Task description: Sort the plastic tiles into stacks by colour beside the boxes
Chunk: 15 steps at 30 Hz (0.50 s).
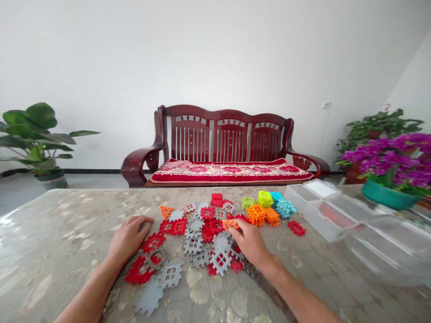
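My right hand (251, 237) pinches an orange interlocking tile (229, 224) just above the right side of a mixed pile. Beneath and around it lie red tiles (211, 229) and grey tiles (193, 243), some with window-like cutouts. Left of the pile, my left hand (132, 234) rests on the table, fingers loosely apart and holding nothing. Near its fingers are a red tile (153, 242) and, farther off, an orange triangular piece (166, 211). Sorted orange tiles (256, 215), lime tiles (265, 198) and blue tiles (286, 208) are stacked beyond my right hand.
A single red tile (296, 228) lies right of the stacks. Behind it stands a clear compartment box (332, 224) with its transparent lid (387, 251). A teal flower pot (387, 196) is at the table's right. Across the table is a wooden bench (225, 139).
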Each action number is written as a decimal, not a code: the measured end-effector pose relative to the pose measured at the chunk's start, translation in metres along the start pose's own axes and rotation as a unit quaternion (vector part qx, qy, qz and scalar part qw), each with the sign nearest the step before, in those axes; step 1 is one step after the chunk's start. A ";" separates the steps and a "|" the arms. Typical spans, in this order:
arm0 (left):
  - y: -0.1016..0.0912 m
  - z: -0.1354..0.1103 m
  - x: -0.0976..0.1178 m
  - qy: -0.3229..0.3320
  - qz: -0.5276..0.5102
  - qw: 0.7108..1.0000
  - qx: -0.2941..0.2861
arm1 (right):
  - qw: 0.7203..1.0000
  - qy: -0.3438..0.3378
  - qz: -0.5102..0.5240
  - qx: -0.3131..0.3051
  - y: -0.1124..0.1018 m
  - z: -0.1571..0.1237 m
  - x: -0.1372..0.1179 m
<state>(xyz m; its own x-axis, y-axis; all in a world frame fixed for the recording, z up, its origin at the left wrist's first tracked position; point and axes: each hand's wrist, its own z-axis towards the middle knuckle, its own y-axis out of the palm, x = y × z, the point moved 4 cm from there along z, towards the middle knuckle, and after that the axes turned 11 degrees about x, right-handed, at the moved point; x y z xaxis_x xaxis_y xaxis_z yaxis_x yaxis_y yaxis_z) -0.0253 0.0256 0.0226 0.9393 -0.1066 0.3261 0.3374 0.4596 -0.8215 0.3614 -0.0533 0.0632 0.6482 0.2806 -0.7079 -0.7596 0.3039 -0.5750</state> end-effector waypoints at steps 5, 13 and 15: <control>0.001 0.000 0.000 -0.008 0.003 1.000 -0.008 | 0.990 0.103 0.095 -0.020 -0.007 0.013 0.028; 0.000 -0.001 0.000 -0.008 0.001 1.000 0.001 | 0.994 0.071 -0.078 0.023 -0.015 0.012 0.035; -0.001 -0.001 0.001 -0.007 -0.001 1.000 0.004 | 0.993 0.046 -0.106 0.020 -0.014 0.010 0.031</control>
<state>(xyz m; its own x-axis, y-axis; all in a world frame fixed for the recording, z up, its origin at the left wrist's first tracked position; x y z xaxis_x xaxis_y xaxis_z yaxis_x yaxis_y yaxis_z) -0.0248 0.0243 0.0229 0.9374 -0.0960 0.3347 0.3395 0.4660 -0.8170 0.3924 -0.0395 0.0538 0.7840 0.1235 -0.6084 -0.6030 0.3842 -0.6991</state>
